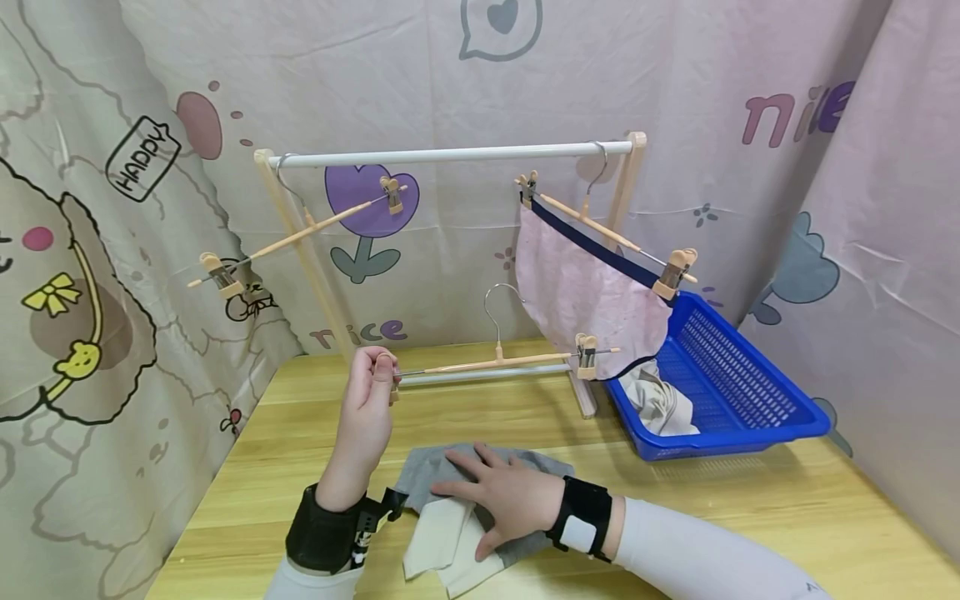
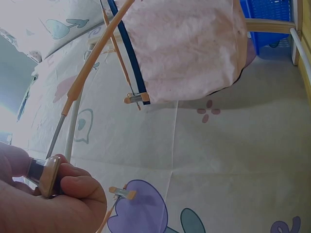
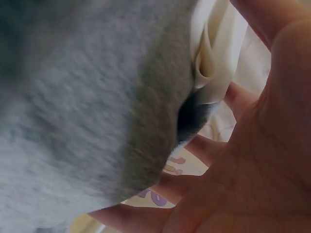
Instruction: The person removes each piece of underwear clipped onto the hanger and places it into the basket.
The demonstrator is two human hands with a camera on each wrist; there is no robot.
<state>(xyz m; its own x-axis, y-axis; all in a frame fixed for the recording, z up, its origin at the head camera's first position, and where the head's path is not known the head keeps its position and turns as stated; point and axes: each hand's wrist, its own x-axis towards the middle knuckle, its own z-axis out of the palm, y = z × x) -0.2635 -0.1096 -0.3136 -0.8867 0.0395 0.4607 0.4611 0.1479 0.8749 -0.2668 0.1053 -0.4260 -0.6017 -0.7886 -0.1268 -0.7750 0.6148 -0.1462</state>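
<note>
My left hand (image 1: pixel 382 372) is raised above the wooden table (image 1: pixel 750 508) and pinches the left clip of a wooden clip hanger (image 1: pixel 495 362), which it holds level in front of the rack. The left wrist view shows my thumb and finger squeezing that clip (image 2: pixel 46 175), with the hanger bar (image 2: pixel 92 65) running away from it. My right hand (image 1: pixel 491 492) lies flat with straight fingers on a grey and cream garment (image 1: pixel 442 533) on the table near me. In the right wrist view the grey fabric (image 3: pixel 87 107) and cream fabric (image 3: pixel 214 53) lie against my fingers (image 3: pixel 272 145).
A small wooden drying rack with a white rail (image 1: pixel 450 155) stands at the table's back. An empty hanger (image 1: pixel 300 233) hangs at its left, and a pink garment (image 1: pixel 585 300) is clipped to a hanger at its right. A blue basket (image 1: pixel 750 400) holding pale cloth (image 1: pixel 663 404) sits on the right.
</note>
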